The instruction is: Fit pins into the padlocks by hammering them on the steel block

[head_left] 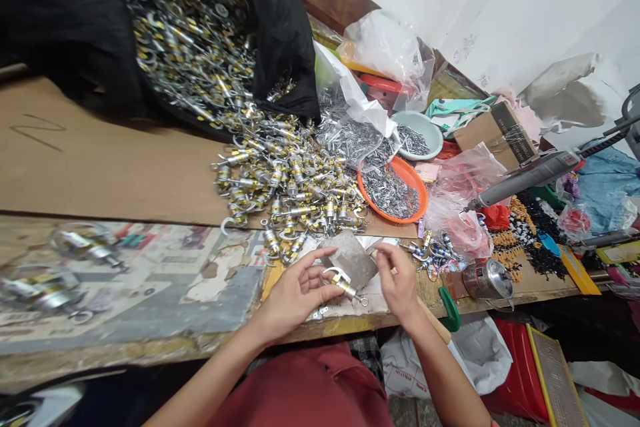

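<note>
Between the thumb and fingers of my left hand (300, 290) is a silver hook fitting (345, 282) with yellow markings and a small ring at its end. My right hand (399, 280) is closed in a pinch, and a thin, pointed metal piece (374, 246) shows at its fingertips; its kind is unclear. Under and between both hands lies a flat grey metal block (359, 263). A wooden handle (434, 321) sticks out below my right wrist. Beyond my hands, similar fittings (295, 177) lie in a big heap.
A black bag (285, 33) spills more fittings at the back left. An orange dish (423, 203) and a pale bowl (435, 137) hold small metal parts. Blue-marked fittings (443, 253), a metal cup (487, 278) and a grey tool on an arm (530, 180) are at the right.
</note>
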Motion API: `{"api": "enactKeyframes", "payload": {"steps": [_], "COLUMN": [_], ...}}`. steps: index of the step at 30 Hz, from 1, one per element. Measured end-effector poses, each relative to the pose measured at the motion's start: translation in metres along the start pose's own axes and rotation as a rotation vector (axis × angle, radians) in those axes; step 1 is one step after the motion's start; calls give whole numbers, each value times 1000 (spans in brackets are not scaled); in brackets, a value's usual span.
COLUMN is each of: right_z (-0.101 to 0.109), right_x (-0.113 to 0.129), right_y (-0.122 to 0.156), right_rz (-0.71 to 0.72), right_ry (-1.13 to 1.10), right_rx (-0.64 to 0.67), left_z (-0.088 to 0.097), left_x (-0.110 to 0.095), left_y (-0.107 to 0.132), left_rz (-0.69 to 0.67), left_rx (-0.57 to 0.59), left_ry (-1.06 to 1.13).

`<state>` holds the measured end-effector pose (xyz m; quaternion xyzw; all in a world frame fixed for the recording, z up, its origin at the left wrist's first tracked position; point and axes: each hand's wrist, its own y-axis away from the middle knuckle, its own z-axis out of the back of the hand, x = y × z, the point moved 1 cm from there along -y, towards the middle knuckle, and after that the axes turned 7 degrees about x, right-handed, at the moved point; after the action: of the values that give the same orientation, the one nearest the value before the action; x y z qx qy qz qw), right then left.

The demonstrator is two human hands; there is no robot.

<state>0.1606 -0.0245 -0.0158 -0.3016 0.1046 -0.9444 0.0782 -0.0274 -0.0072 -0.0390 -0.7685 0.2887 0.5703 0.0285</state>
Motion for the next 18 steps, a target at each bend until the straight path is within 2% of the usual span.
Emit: {"api": "enactKeyframes", "payload": {"steps": [2,4,7,9,11,14,16,18], "right_z": [9,11,4,-2,-4,8,19,28], "right_x": [-20,-37,-54,-58,-57,-45,-29,-11], "right_y": [6,15,29,34,34,31,31,34], "right_rz": [-68,-106,-155,-200,-230,-190,-67,88], "right_ry": [116,256,398,425,374,238,198,203], "right_rx": [9,133,302,332,280,79,-26,3], "left_z": [0,-1,-1,-1,-1,-2,-2,-2], "left_x": [0,0,1,2,2,1,0,-1], "left_y": [0,-1,-2,-2,-2,-2,-2,-3], "left_rz": [8,26,55,62,62,67,72,73], "left_rx": [0,7,22,25,25,9,-8,-16], "left_ry": [9,19,31,38,43,39,36,37]}}
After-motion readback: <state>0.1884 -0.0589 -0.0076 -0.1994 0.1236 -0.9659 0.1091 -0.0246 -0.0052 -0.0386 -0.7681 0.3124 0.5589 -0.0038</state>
